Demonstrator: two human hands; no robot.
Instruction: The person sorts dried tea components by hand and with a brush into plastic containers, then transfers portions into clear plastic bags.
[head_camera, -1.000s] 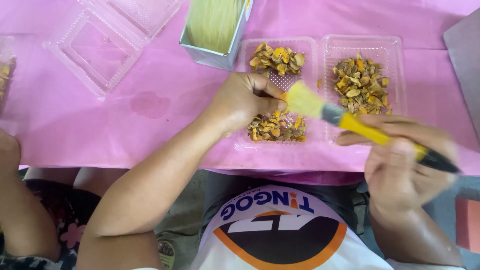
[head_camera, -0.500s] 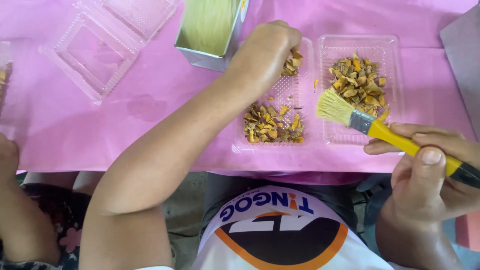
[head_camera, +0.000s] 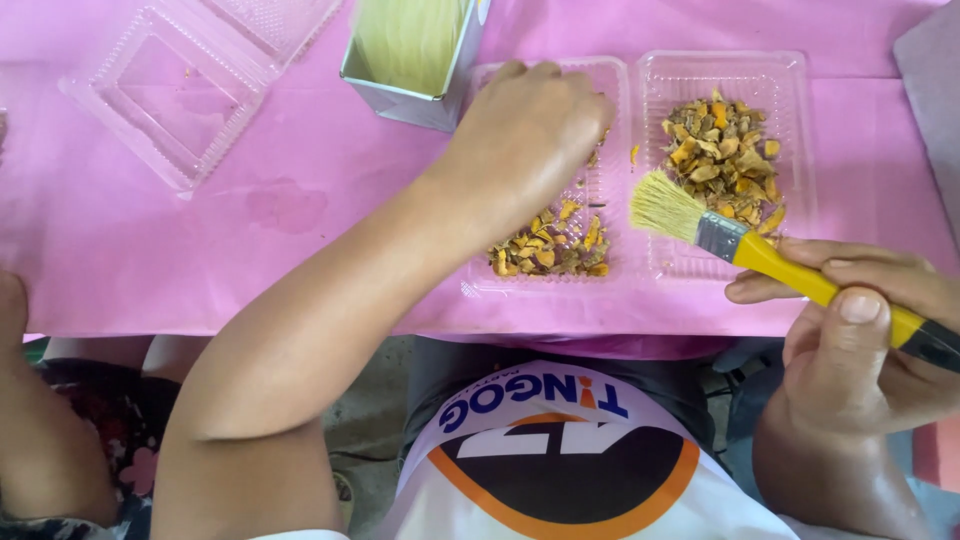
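My left hand (head_camera: 525, 135) reaches into the left clear plastic tray (head_camera: 610, 85), fingers curled over the far pile of yellow-orange dried pieces; whether it pinches any is hidden. A second pile of pieces (head_camera: 550, 248) lies at that tray's near end. My right hand (head_camera: 870, 340) grips a yellow-handled paintbrush (head_camera: 760, 250), its pale bristles resting over the near left corner of the right clear tray (head_camera: 790, 80). That tray holds a heap of the same dried pieces (head_camera: 725, 160).
A pink cloth (head_camera: 300, 200) covers the table. A metal box with pale fibres (head_camera: 410, 50) stands behind the left tray. An open clear clamshell container (head_camera: 190, 90) lies at the far left. Another person's arm (head_camera: 40, 420) is at the lower left.
My left hand has moved from the near pile to the far end of the left tray. The brush has swung down and right, from the left tray to the right tray's near corner.
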